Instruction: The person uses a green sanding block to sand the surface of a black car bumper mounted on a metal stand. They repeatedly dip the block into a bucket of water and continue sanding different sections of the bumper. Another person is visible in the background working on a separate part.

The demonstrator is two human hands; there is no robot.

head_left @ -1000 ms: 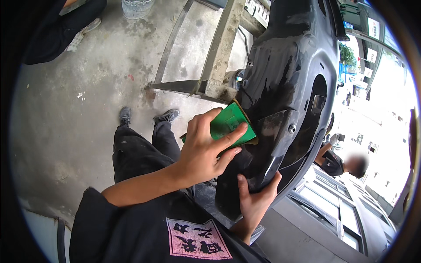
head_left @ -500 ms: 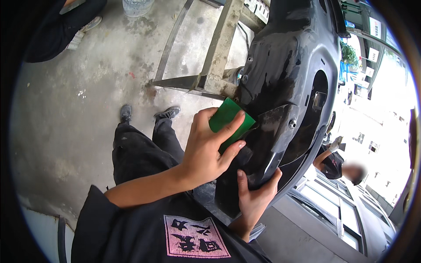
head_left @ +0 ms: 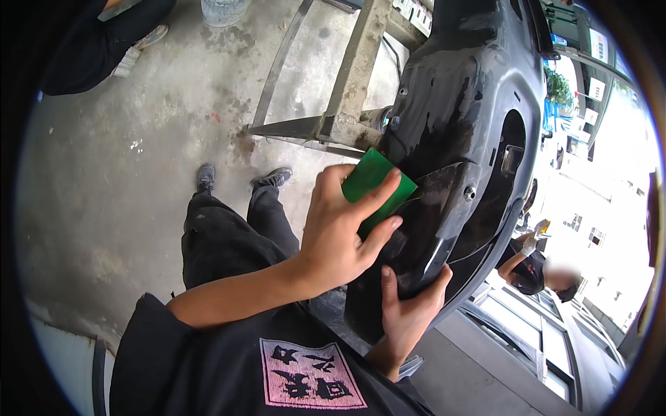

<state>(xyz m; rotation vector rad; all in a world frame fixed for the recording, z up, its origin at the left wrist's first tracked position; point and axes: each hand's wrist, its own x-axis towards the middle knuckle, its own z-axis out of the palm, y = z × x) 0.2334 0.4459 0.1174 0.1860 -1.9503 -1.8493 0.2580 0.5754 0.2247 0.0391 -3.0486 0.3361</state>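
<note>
A glossy black molded panel, which looks like a car bumper, runs from the top of the head view down to my hands, with streaky, wet-looking patches on it. In my left hand is a flat green rectangular piece, pinched between thumb and fingers. Its far edge lies against or just over the panel; contact is hard to make out. Fingers and thumb of my right hand wrap round the panel's near end, below a shiny bolt-like fitting.
A stained frame stands beside the panel on the concrete floor. A bucket is at the top, near a crouching person's dark-clad leg. On the right, another person in a dark shirt wears a pale glove.
The whole view has shifted slightly, moving the panel and both hands a little rightward in the picture. My grips are unchanged. The person at right now shows something yellow at the glove.
</note>
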